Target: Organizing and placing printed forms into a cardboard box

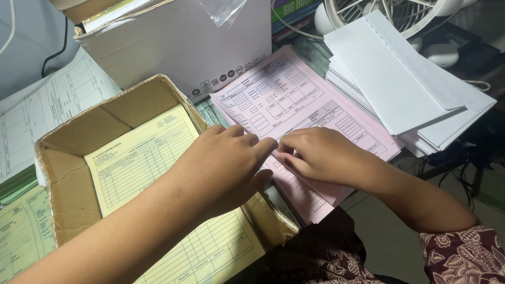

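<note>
Seen from above, two bare hands meet over a stack of pink forms [294, 105] that lies on the desk just right of an open cardboard box [68, 173]. The left hand [226, 163] reaches across the box's near corner, fingers held together and slightly curled, fingertips touching the near edge of the pink stack. The right hand [321, 155] lies flat on the same sheets, fingers together and bent, its tips pressing or pinching the paper where the two hands meet; whether a single sheet is lifted cannot be told. The pink sheets look thin, light and floppy, likely to slide on one another and to crease, so they probably handle best taken at an edge or corner with the other hand steadying the stack. Inside the box lies a yellow form [142, 158] of the same printed layout, partly hidden under the left forearm. A pile of white envelopes [400, 79] sits to the right, touching the pink stack's far side. Behind stand a white carton [179, 42] and a small white fan [389, 13]. White forms [42, 115] and green forms [21, 236] lie left of the box. The box wall and the left forearm crowd the pink stack's left side.
</note>
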